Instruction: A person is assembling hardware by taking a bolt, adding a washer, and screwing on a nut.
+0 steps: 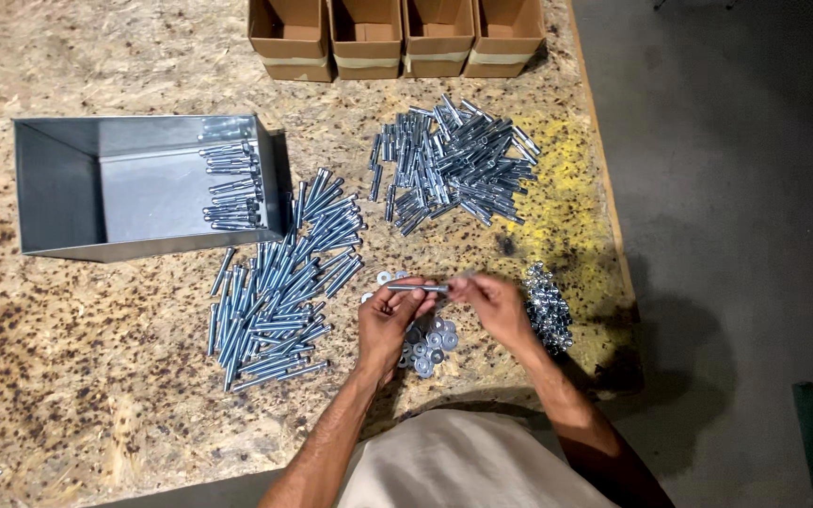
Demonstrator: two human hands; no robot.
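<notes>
Tray: open grey sheet-metal bin (58, 202) at left, finished bolts stacked inside its right end.
Long bolts: silvery steel pile (279, 287) beside the bin.
Left hand (390, 320): fingers pinched around a long zinc-plated bolt (418, 288), held level above flat steel washers (430, 341).
Right hand (493, 303): fingertips closed on the bolt's right end.
Nuts: shiny heap (548, 306) just right.
</notes>
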